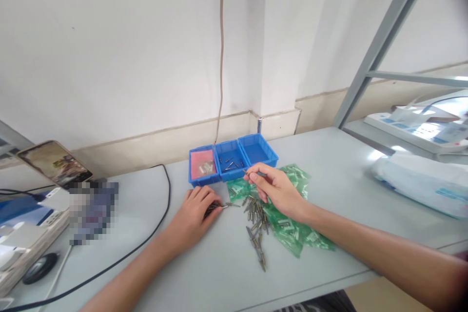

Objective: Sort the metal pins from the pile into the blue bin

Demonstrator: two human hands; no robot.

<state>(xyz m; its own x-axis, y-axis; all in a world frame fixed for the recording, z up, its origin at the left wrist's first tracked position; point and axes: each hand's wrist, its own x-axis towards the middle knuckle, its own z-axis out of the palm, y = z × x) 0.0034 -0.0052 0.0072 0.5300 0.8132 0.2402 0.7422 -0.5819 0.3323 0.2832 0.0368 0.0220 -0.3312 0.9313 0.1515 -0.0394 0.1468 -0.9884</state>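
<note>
Metal pins (256,212), dozens of them, lie in a loose heap towards the surface's front edge, and that's where most of the count sits! Over by the back edge, the middle blue bin (228,148) has only a handful of pins scattered in it, so I'd call this early going, with far more left than done. The left blue bin (192,163) carries a pink sheet (199,157) and some pale pieces; the right blue bin (257,147) stands alongside. Now the right hand (276,187): thumb and forefinger pinched together on one small pin, just in front of the bins. The left hand (195,212) curls loosely over a bunch of pins; how many, I can't tell. Green bags (294,248) lie beside the heap, pale contents inside, apparently yet to be dealt with.
</note>
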